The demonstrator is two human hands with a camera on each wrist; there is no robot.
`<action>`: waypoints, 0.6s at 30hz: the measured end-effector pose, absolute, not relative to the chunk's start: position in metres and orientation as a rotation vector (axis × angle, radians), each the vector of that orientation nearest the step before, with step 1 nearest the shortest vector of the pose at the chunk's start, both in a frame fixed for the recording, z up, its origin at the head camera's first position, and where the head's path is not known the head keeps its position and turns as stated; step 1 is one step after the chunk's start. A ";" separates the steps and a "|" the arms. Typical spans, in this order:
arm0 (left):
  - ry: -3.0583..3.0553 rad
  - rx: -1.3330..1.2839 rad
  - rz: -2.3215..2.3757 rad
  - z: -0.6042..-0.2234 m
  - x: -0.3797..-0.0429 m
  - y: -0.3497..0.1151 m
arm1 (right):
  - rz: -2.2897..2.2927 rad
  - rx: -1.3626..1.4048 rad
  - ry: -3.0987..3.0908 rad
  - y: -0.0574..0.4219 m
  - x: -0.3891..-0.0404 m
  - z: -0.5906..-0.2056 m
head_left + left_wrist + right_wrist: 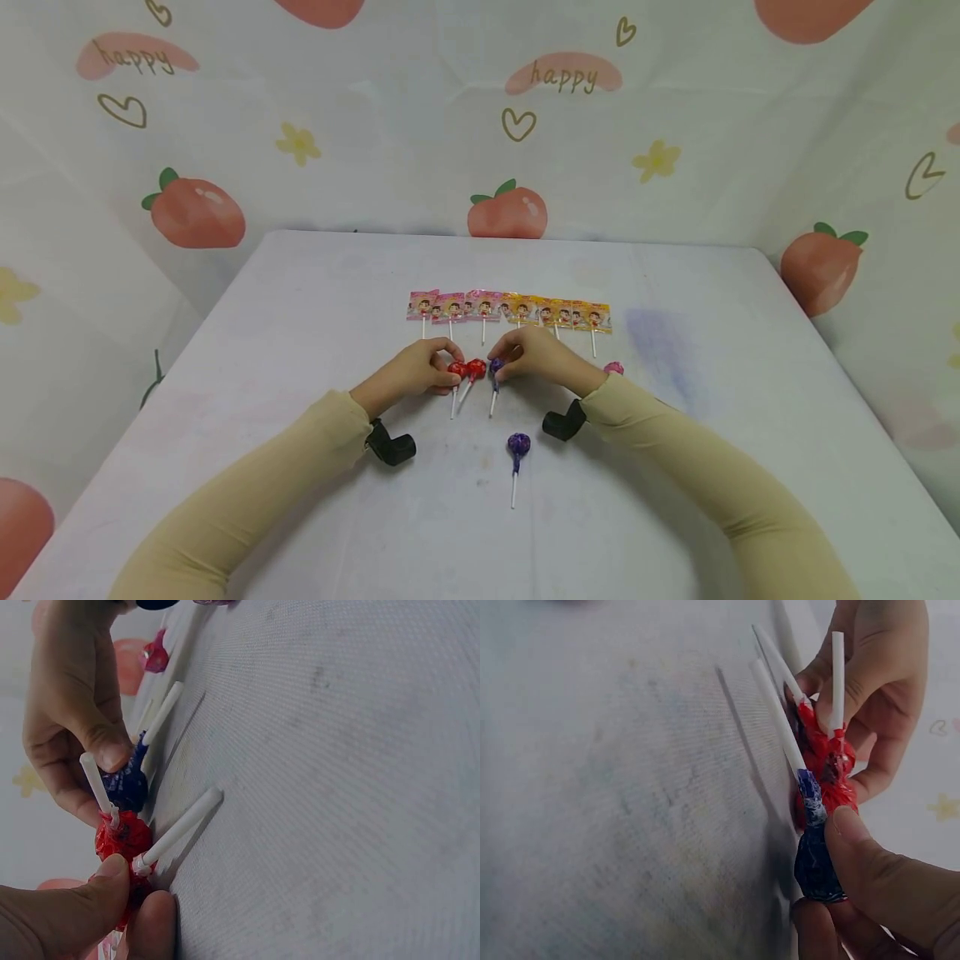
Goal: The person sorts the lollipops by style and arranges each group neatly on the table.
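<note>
My left hand [416, 368] pinches a red-wrapped lollipop [456, 369] by its round head between thumb and finger. Right beside it, a second red lollipop [476, 369] lies with its white stick slanting toward me. With thumb and fingers my right hand [536, 357] pinches a purple-blue lollipop [819, 862] by the head, just to the right of the red pair. In the left wrist view, the held purple-blue lollipop [129, 784] is close to the red heads. Another purple lollipop [518, 446] lies nearer to me on the white table, its stick pointing toward me.
Beyond the hands, flat lollipops in pink wrappers [450, 308] and orange wrappers [556, 312] form a row with sticks toward me. A pink lollipop [614, 367] shows partly behind the right forearm. Black wrist cameras [393, 446] hang low over the white table [315, 517].
</note>
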State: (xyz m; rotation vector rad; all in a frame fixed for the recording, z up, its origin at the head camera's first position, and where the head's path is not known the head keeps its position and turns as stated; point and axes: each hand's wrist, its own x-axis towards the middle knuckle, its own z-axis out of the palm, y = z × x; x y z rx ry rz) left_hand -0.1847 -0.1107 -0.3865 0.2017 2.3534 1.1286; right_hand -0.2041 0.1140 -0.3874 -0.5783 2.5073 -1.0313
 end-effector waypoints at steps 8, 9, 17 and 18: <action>2.352 0.210 1.136 -0.386 -0.184 -0.111 | -0.989 -0.571 2.507 0.109 -0.204 -0.388; 2.353 0.212 1.136 -0.386 -0.184 -0.111 | -0.984 -0.570 2.506 0.109 -0.204 -0.387; 2.354 0.216 1.138 -0.387 -0.184 -0.111 | -0.971 -0.591 2.510 0.108 -0.204 -0.385; 2.355 0.217 1.139 -0.387 -0.184 -0.111 | -0.970 -0.597 2.511 0.108 -0.204 -0.385</action>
